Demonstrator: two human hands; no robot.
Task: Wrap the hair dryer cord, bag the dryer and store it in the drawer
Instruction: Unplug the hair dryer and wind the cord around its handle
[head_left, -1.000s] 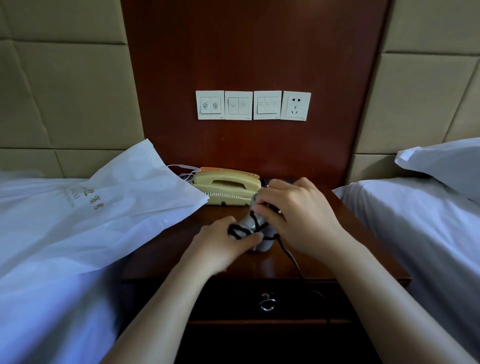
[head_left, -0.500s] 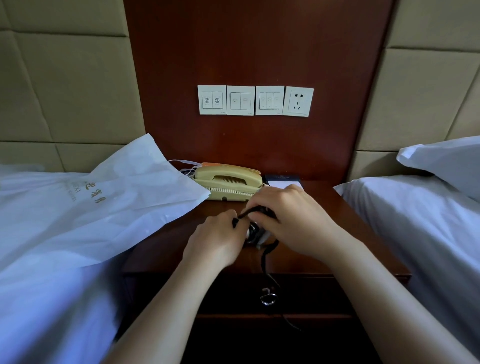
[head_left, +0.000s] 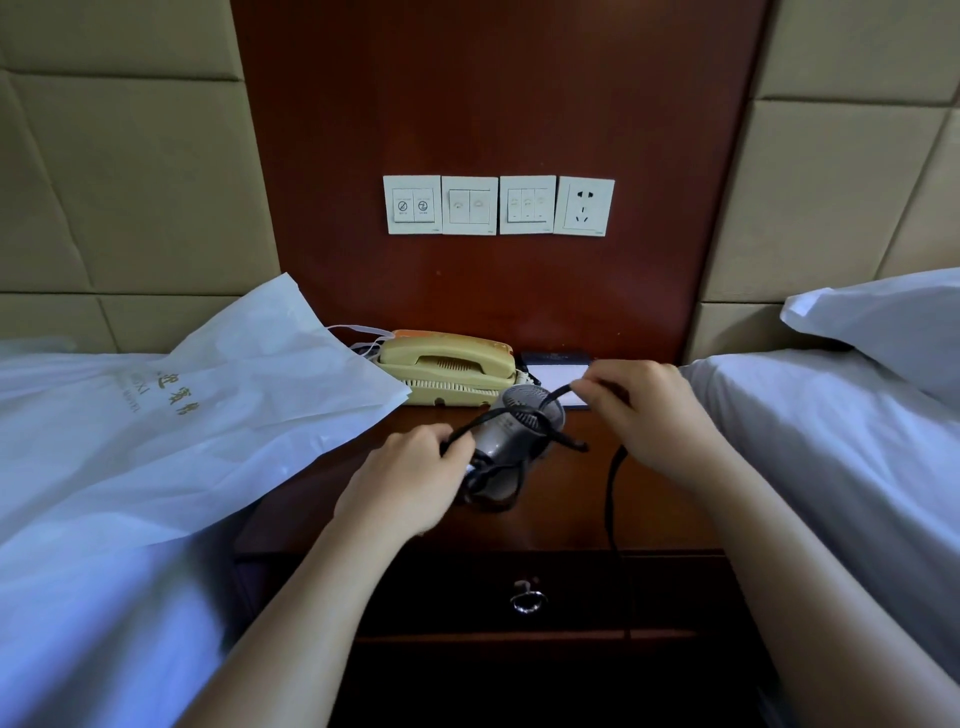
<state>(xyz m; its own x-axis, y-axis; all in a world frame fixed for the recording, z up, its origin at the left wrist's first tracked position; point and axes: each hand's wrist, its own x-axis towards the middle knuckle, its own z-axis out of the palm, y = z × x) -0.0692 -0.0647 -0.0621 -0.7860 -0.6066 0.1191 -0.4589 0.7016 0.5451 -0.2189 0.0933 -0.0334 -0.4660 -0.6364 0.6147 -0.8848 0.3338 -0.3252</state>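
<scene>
A small grey hair dryer (head_left: 511, 435) is held just above the dark wooden nightstand (head_left: 654, 525), its rear grille facing me. My left hand (head_left: 410, 480) grips the dryer's lower end, with loops of black cord (head_left: 613, 499) around it. My right hand (head_left: 644, 410) pinches the cord and holds it taut to the right of the dryer; the rest of the cord hangs down over the nightstand's front. A white bag (head_left: 218, 410) with printed characters lies on the left bed. The drawer (head_left: 524, 597) with a metal ring pull is closed below.
A yellow telephone (head_left: 447, 366) and a notepad (head_left: 556, 371) sit at the back of the nightstand. Wall switches and a socket (head_left: 584, 206) are above. Beds flank both sides, with a pillow (head_left: 883, 322) on the right one.
My right hand has moved off the dryer to the right, pulling a length of cord taut. The dryer, hidden by both hands before, now shows between them.
</scene>
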